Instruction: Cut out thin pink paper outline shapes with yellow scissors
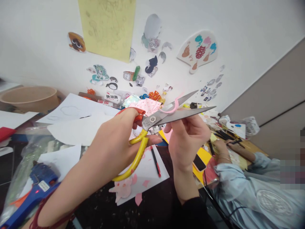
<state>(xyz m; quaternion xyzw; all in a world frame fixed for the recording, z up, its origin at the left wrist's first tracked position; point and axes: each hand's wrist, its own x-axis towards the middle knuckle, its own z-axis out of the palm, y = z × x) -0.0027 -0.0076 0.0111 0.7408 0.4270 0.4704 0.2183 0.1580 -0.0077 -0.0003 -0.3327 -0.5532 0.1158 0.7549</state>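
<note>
My left hand [111, 136] is closed round the handles, one red and one yellow, of a pair of scissors [152, 120]. The blades are parted and point to the right. A thin curled strip of pink paper [175, 106] lies across the blades. Just behind them is my right hand [187, 140], its fingers pinched at the strip's lower end, which the lower blade partly hides. Below, a white sheet [154, 184] bears a pink paper cutout [124, 189], small pink scraps [138, 199] and a red-and-black pen [156, 162].
At lower left lies a blue glue gun [44, 183] with a lit red light. A tan bowl [30, 98] and white sheets [76, 128] are behind it. On the right, a co-worker's sleeve [231, 178] and hands are close to a phone [199, 163]. Stickers cover the back wall.
</note>
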